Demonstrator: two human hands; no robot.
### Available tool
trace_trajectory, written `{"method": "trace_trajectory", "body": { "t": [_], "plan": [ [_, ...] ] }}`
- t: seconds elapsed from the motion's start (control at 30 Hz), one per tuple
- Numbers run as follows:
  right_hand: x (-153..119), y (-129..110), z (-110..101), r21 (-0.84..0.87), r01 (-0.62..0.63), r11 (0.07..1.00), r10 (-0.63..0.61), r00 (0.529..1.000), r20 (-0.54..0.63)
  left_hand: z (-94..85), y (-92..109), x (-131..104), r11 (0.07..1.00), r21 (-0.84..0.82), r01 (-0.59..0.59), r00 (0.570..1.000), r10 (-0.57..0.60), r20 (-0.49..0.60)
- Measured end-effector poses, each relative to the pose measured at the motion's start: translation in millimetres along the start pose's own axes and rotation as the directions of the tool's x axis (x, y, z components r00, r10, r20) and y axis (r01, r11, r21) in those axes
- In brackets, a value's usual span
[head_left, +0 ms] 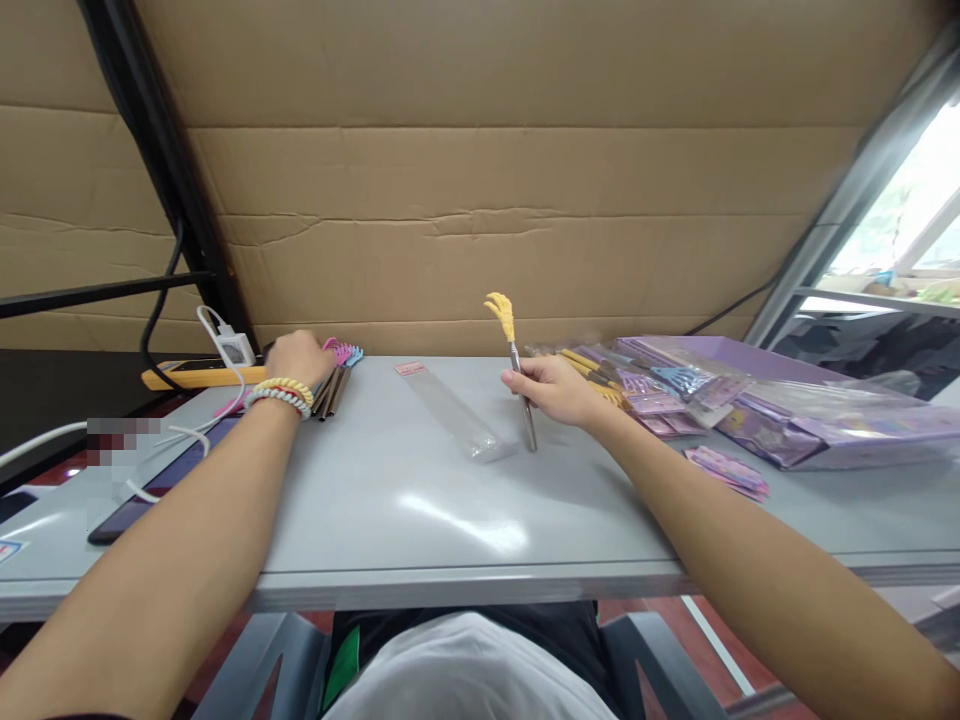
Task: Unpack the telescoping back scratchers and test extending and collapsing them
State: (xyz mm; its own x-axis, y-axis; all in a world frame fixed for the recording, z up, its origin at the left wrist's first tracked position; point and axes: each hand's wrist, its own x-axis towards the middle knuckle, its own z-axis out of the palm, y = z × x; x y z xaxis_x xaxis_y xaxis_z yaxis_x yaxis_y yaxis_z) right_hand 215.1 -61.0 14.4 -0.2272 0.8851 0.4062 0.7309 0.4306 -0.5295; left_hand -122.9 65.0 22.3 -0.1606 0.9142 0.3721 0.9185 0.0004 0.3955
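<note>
My right hand (553, 388) is closed around the metal handle of a yellow hand-shaped back scratcher (502, 315), which stands nearly upright, its head up. To its left a clear plastic sleeve (454, 412) with a pink label lies flat on the grey table (352, 510). At the back left, my left hand (298, 360) is at a bunch of scratchers with pink and blue heads (345, 352) and dark handles; its fingers are mostly hidden behind the hand, so its grip is unclear.
On the right are packaged scratchers (660, 385), a purple box (810, 420) and a stack of pink cards (727, 472). A dark tablet (150, 490), white cables and a yellow power strip (202, 377) lie left. Cardboard (487, 170) walls the back.
</note>
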Motion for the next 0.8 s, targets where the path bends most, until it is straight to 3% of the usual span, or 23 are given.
{"method": "trace_trajectory", "body": {
  "t": [0.03,0.1,0.13,0.2,0.3,0.33,0.37,0.5,0.63,0.7,0.8],
  "plan": [
    [0.2,-0.7,-0.4,0.079,-0.037,0.996,0.038,0.999,-0.003,1.9,13.0,-5.7,0.999,0.043,-0.008,1.000,0.009,-0.027],
    [0.7,-1.6,-1.4,0.252,-0.129,0.959,0.132,0.991,0.008,7.1,44.1,-24.0,0.973,-0.020,-0.228,0.974,0.228,-0.012],
    [1.0,-1.9,-1.9,0.332,-0.169,0.928,0.172,0.985,0.022,10.0,60.6,-36.5,0.930,-0.083,-0.358,0.933,0.359,-0.004],
    [1.6,-2.4,-2.0,0.461,-0.215,0.861,0.216,0.975,0.053,15.5,91.7,-65.5,0.779,-0.205,-0.592,0.787,0.614,0.062],
    [2.5,-3.5,1.6,0.577,-0.226,0.784,0.217,0.972,0.086,21.1,124.9,-107.2,0.584,-0.338,-0.738,0.590,0.802,0.099],
    [2.8,-4.0,4.1,0.597,-0.223,0.771,0.214,0.973,0.088,22.4,131.4,-117.4,0.533,-0.352,-0.770,0.540,0.837,0.088],
    [3.1,-4.4,7.1,0.610,-0.217,0.762,0.212,0.974,0.082,23.7,135.5,-125.1,0.509,-0.348,-0.787,0.518,0.852,0.073],
    [5.0,-4.3,19.8,0.590,-0.170,0.790,0.197,0.980,0.019,31.0,137.3,-133.6,0.550,-0.349,-0.759,0.578,0.815,0.028],
    [6.2,-1.8,24.5,0.457,-0.133,0.880,0.137,0.990,0.026,34.1,135.2,-126.2,0.581,-0.356,-0.732,0.603,0.795,0.060],
    [4.9,-1.7,22.5,0.358,-0.117,0.926,0.112,0.993,0.035,28.9,133.2,-117.7,0.682,-0.271,-0.679,0.692,0.718,0.071],
    [1.3,-3.3,16.9,0.078,-0.048,0.996,0.040,0.995,0.096,13.5,119.2,-94.2,0.902,-0.039,-0.430,0.897,0.431,0.095]
  ]
}}
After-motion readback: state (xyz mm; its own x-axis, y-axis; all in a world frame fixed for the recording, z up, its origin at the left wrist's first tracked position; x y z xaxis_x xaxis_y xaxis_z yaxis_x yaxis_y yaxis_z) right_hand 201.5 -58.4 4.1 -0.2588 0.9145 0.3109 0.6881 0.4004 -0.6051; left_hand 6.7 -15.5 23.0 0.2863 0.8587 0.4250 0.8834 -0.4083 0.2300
